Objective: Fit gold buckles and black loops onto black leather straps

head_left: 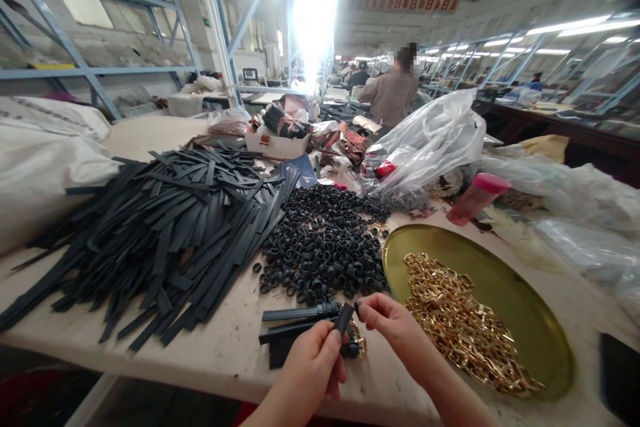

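My left hand (316,357) is closed on a black strap (344,317), whose end sticks up past the thumb. Just right of that end, my right hand (384,315) pinches a small black loop (357,309); a slight gap seems to part loop and strap. Under and behind my left hand lie several finished-looking black straps (293,313) with gold buckles (361,340) at their right end. Beyond my hands spreads a heap of small black loops (325,247). A large pile of flat black strips (185,233) covers the table to the left.
On the right a round gold tray (545,327) holds many gold buckles (460,320). Behind it stand a pink-lidded container (477,199) and a clear plastic bag (430,147). A white box (277,145) sits at the back. Farther off, a person (395,90) faces away.
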`<state>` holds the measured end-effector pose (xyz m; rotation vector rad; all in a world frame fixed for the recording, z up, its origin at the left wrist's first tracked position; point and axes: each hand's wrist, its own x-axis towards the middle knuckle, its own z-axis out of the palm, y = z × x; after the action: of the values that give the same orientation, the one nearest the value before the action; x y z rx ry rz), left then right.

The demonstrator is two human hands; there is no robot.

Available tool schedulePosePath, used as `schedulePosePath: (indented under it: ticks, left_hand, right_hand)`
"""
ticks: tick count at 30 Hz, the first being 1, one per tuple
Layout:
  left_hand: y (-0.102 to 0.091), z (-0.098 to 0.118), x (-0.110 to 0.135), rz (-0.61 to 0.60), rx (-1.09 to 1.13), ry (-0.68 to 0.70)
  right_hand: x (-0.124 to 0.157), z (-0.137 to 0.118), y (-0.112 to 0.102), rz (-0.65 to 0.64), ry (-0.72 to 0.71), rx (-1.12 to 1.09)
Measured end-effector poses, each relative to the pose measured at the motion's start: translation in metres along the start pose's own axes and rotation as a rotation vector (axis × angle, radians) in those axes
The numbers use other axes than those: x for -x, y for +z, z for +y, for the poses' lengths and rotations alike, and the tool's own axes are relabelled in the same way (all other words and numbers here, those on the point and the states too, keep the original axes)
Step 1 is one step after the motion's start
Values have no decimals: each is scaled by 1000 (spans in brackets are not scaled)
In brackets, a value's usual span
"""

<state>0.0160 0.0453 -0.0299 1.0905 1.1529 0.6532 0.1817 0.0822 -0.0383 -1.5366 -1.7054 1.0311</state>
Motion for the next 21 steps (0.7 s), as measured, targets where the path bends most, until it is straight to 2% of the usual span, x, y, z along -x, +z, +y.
schedulePosePath:
  ticks: [2, 4, 7, 11, 14, 18, 21]
  left_hand:
    - [3, 5, 2, 8, -113, 28]
    - [5, 10, 8, 12, -246, 54]
    - [2, 15, 18, 18, -475, 136]
    - [0, 19, 30, -65, -672, 161]
    - [6, 20, 39, -51, -584, 128]
    - [15, 14, 45, 70, -375, 193]
    - [13, 7, 43, 69, -338, 185]
  right_hand:
    - [13, -6, 3, -26, 129, -477]
    - [25, -9, 6, 4, 204, -736]
    - [38, -8, 8, 21, 169, -717]
    - [51, -3, 11, -70, 82, -556]
    - [61, -8, 16, -110, 114, -629]
    - [72, -20, 28, -132, 162, -820]
    - [74, -19, 25, -177, 104, -765]
